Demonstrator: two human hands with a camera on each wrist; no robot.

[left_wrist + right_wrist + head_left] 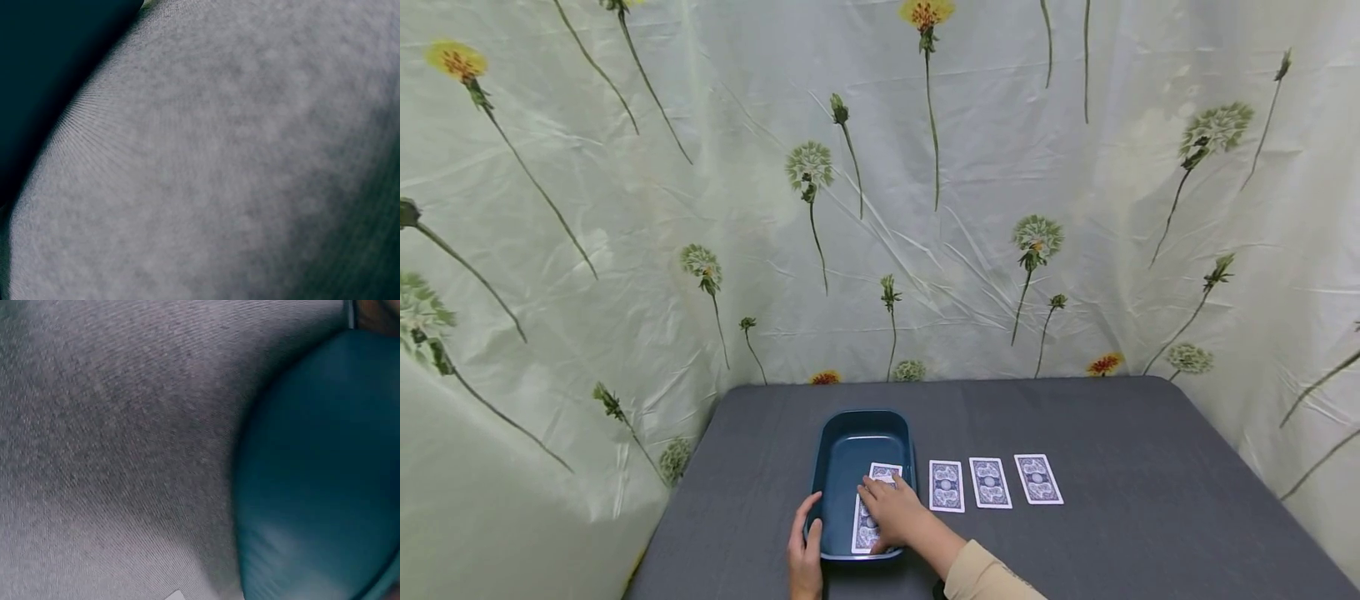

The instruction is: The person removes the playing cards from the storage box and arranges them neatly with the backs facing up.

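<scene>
A dark teal tray (842, 467) lies on the grey table, with patterned cards face down inside it. One card (886, 471) shows beyond the fingers of my right hand (895, 512), and another card (863, 529) lies nearer, partly under that hand. My right hand reaches over the tray's near right part, its fingers spread across the cards. At the near left corner my left hand (805, 550) holds the tray's rim with thumb and fingers. Both wrist views show the tray's wall (44, 69) (312, 469) close up, without the fingers' contact.
Three face-down cards (946, 486) (990, 482) (1038, 479) lie in a row to the right of the tray on the grey table (1120, 500). Behind the table hangs a pale curtain (970, 250) printed with dandelions. A card corner (176, 595) shows low in the right wrist view.
</scene>
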